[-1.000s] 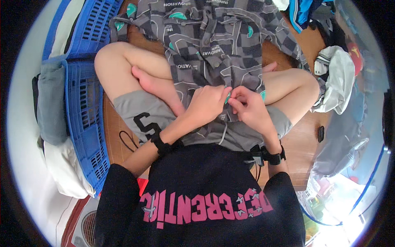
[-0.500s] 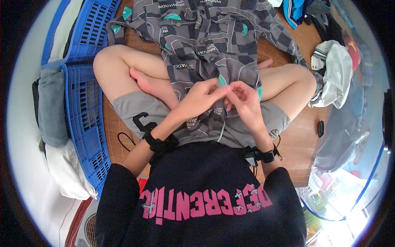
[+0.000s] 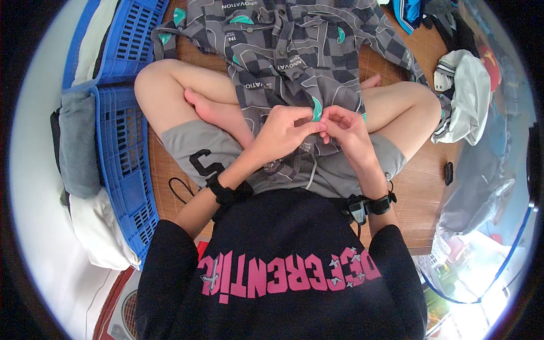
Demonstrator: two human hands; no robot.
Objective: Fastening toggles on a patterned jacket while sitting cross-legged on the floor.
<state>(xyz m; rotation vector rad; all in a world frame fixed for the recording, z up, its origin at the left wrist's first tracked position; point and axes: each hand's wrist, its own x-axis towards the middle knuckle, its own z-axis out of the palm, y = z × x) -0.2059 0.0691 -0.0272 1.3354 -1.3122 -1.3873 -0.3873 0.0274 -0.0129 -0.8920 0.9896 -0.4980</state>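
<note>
A grey and black checked button-up shirt (image 3: 260,73) with green patches lies front side up, spread from the wooden surface over my crossed legs. Its lower front edge is between my two hands. My left hand (image 3: 283,133) pinches the cloth there, thumb and fingers together. Right against its fingertips, my right hand (image 3: 345,127) also pinches the front edge, fingers curled. Whatever small part sits between the fingertips is hidden. Farther up the front opening, a dark button (image 3: 296,75) shows.
Blue plastic baskets (image 3: 122,147) stand along the left, with a folded grey cloth (image 3: 79,147) and a white cloth (image 3: 99,226) beside them. On the right lie a white garment with striped trim (image 3: 467,96), a small black object (image 3: 448,173) and clear plastic sheeting (image 3: 476,187).
The whole view has shifted slightly. Both hands stay together at the shirt's front edge, with small changes in the fingers; the right fingers look more curled.
</note>
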